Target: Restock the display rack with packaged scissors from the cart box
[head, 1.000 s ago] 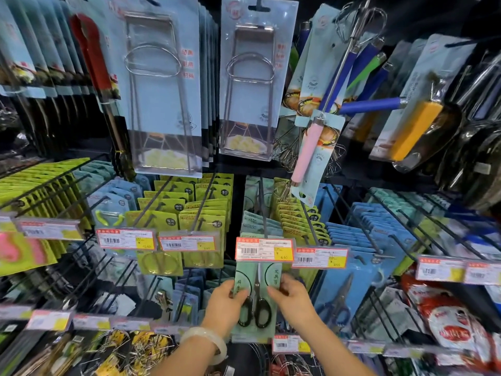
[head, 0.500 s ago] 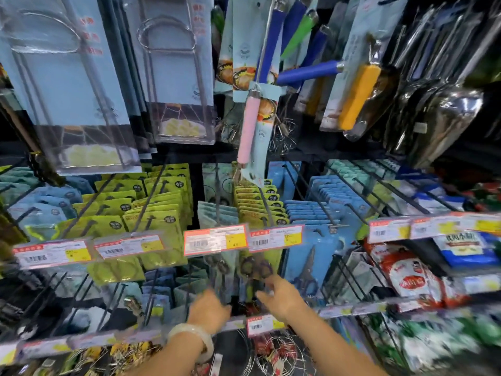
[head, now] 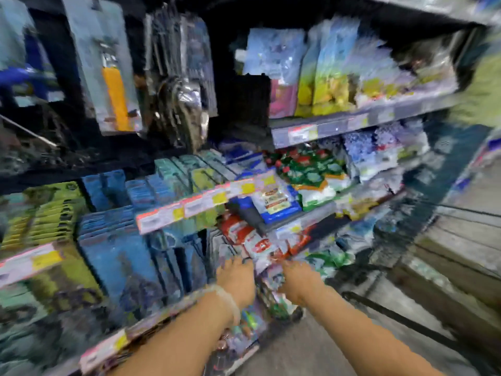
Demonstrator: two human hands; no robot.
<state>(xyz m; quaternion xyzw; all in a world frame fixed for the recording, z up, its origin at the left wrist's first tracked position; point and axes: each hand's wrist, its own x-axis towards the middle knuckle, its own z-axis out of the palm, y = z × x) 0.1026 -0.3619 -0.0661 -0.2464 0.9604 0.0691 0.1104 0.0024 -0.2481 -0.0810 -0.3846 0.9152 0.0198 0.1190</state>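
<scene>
Two hands reach toward a blurred rack of hanging packs.

Nearest, the left hand (head: 237,280), with a pale bangle (head: 227,299) on its wrist, and the right hand (head: 299,279) are stretched forward side by side, a little apart, backs up; the smear hides the fingers, so I cannot tell whether either holds anything. Just beyond them lie red-and-white packets (head: 249,240) on the rack (head: 173,166). Left of the hands hang rows of blue packs (head: 116,240), farther left yellow-green packs (head: 46,213), with price tags (head: 195,206) along the hook ends; no scissors can be made out in the blur. Farther right, a grey shelf (head: 333,127) carries bright bags (head: 330,85). Far up left hangs an orange-handled tool (head: 115,96).
</scene>
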